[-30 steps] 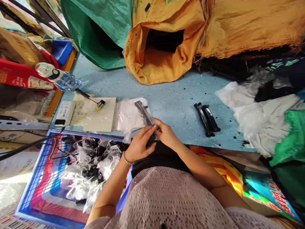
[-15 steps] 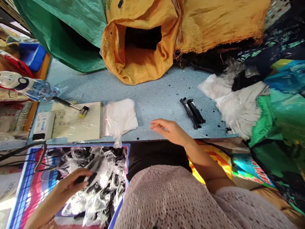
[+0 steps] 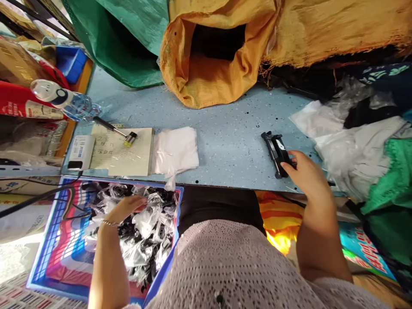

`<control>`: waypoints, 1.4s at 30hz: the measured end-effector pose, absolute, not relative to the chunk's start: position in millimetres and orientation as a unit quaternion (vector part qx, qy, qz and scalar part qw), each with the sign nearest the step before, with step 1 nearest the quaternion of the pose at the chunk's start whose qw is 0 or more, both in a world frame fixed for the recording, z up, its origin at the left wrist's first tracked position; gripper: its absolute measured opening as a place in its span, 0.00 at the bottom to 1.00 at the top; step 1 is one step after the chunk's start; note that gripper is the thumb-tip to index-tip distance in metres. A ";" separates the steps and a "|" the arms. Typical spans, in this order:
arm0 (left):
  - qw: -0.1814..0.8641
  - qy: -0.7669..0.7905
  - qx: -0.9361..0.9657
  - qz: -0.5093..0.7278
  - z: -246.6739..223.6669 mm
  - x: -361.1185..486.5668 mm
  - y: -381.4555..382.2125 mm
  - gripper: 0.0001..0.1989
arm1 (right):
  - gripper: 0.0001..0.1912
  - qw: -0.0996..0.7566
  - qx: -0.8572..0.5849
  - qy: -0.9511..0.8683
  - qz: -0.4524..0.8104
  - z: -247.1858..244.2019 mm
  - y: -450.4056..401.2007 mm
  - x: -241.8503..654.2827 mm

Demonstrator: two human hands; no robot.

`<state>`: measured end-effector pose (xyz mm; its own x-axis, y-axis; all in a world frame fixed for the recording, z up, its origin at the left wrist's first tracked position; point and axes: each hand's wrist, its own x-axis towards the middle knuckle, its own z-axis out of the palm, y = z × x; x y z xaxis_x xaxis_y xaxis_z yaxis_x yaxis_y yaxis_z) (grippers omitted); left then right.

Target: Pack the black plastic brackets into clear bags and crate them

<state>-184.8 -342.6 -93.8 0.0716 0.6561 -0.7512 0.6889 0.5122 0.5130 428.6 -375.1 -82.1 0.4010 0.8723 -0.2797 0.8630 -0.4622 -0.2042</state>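
Observation:
My right hand [image 3: 302, 171] is at the right part of the blue table, thumb and fingers closed on the near right side of a black plastic part [image 3: 273, 152], which lies on the tabletop. A small white patch shows on the part. My left hand [image 3: 130, 208] hovers over a blue-rimmed crate [image 3: 181, 214] at the lower left, its fingers stretched out and nothing visible in them. Inside the crate lie many bagged black pieces [image 3: 144, 223]. A stack of thin white bags [image 3: 178, 150] rests on the table near its front edge.
A hammer [image 3: 111, 127] lies across a cardboard sheet [image 3: 138, 154], beside a white box [image 3: 82, 150]. A bottle [image 3: 75, 103] stands at the left. Orange [image 3: 212, 92] and green [image 3: 138, 64] sacks line the back. White gloves [image 3: 363, 150] and plastic bags are heaped at the right.
My left hand has let go of the bagged black piece and moved up and right over the crate. My right hand has moved right and taken hold of the black part. The view has shifted.

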 end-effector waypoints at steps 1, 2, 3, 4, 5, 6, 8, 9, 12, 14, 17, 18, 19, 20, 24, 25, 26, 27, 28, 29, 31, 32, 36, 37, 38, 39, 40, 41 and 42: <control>0.561 0.647 0.517 0.008 -85.4 -160.4 -334.0 0.24 | 0.24 0.000 -0.842 -0.513 0.171 -84.1 -374.0 427.2; 0.561 0.608 0.560 0.045 -78.1 -131.8 -324.8 0.23 | 0.23 -0.011 -0.845 -0.509 0.164 -86.1 -372.4 426.2; 0.535 0.579 0.607 0.098 -73.0 -100.1 -315.0 0.20 | 0.22 -0.019 -0.848 -0.506 0.160 -87.9 -370.7 425.5; 0.481 0.568 0.649 0.159 -70.8 -67.2 -304.6 0.18 | 0.21 -0.015 -0.849 -0.504 0.158 -89.9 -369.2 425.1; 0.406 0.573 0.681 0.208 -71.6 -35.1 -293.9 0.16 | 0.20 0.002 -0.851 -0.500 0.161 -91.9 -368.2 424.6; 0.325 0.593 0.699 0.233 -75.4 -6.1 -283.3 0.14 | 0.20 0.037 -0.851 -0.495 0.170 -94.1 -367.8 423.4; 0.226 0.623 0.720 0.208 -88.4 35.5 -264.5 0.09 | 0.19 0.150 -0.838 -0.477 0.218 -98.4 -368.6 417.0; 0.205 0.633 0.720 0.196 -95.9 46.3 -257.0 0.06 | 0.19 0.221 -0.820 -0.461 0.258 -100.2 -368.9 410.9; 0.250 0.653 0.677 0.232 -112.7 43.5 -242.8 0.04 | 0.20 0.405 -0.719 -0.374 0.424 -100.8 -363.5 380.9; 0.333 0.651 0.616 0.292 -116.5 27.8 -238.5 0.05 | 0.18 0.460 -0.627 -0.318 0.542 -95.5 -350.9 353.6; 0.445 0.620 0.525 0.376 -114.2 12.5 -237.0 0.07 | 0.16 0.460 -0.485 -0.277 0.690 -82.0 -320.0 306.5; 0.462 0.608 0.502 0.406 -112.5 11.5 -237.7 0.08 | 0.17 0.448 -0.446 -0.271 0.726 -77.9 -308.1 289.8; 0.468 0.596 0.487 0.435 -110.5 11.9 -238.9 0.09 | 0.17 0.434 -0.417 -0.270 0.751 -74.8 -296.4 272.9; 0.465 0.585 0.481 0.459 -108.3 12.9 -240.6 0.10 | 0.17 0.421 -0.392 -0.269 0.772 -73.4 -285.2 256.4; 0.370 0.569 0.594 0.432 -96.4 7.4 -250.6 0.02 | 0.14 0.384 -0.331 -0.248 0.825 -85.4 -251.4 205.8; 0.321 0.573 0.645 0.392 -92.9 2.8 -253.1 0.06 | 0.14 0.385 -0.341 -0.240 0.823 -91.3 -246.9 200.1; 0.269 0.578 0.689 0.345 -89.5 -2.3 -255.3 0.11 | 0.15 0.392 -0.359 -0.233 0.814 -96.9 -244.5 197.8; 0.223 0.583 0.722 0.299 -86.7 -7.1 -257.0 0.15 | 0.15 0.403 -0.383 -0.230 0.799 -101.4 -244.4 198.7; 0.187 0.588 0.742 0.263 -84.5 -11.2 -258.1 0.18 | 0.15 0.418 -0.404 -0.230 0.780 -104.4 -246.5 202.3; 0.162 0.595 0.750 0.240 -83.4 -13.9 -258.6 0.19 | 0.15 0.435 -0.419 -0.233 0.762 -105.4 -250.8 207.9; 0.148 0.603 0.749 0.230 -84.3 -15.7 -258.0 0.20 | 0.16 0.445 -0.414 -0.253 0.753 -102.4 -264.7 221.5; 0.150 0.605 0.746 0.236 -86.3 -15.3 -257.1 0.21 | 0.16 0.429 -0.394 -0.269 0.767 -99.5 -272.9 227.6; 0.186 0.603 0.728 0.268 -98.6 -16.5 -255.1 0.27 | 0.15 0.279 -0.307 -0.261 0.872 -97.4 -297.6 232.8; 0.188 0.605 0.723 0.274 -101.1 -18.2 -256.7 0.28 | 0.13 0.249 -0.308 -0.232 0.889 -101.1 -299.1 228.9; 0.182 0.608 0.720 0.279 -102.8 -19.7 -259.9 0.29 | 0.10 0.226 -0.315 -0.198 0.900 -105.9 -298.8 223.6; 0.168 0.610 0.720 0.286 -103.3 -20.5 -264.9 0.30 | 0.08 0.209 -0.324 -0.168 0.907 -111.3 -296.9 217.4; 0.150 0.607 0.724 0.292 -102.7 -20.1 -271.8 0.29 | 0.06 0.200 -0.328 -0.149 0.911 -116.4 -294.2 210.9; 0.133 0.595 0.735 0.297 -101.0 -18.3 -280.4 0.29 | 0.04 0.214 -0.328 -0.143 0.909 -120.7 -291.2 204.7; 0.123 0.573 0.753 0.300 -98.5 -15.1 -290.0 0.30 | 0.04 0.241 -0.325 -0.148 0.902 -123.6 -288.5 199.1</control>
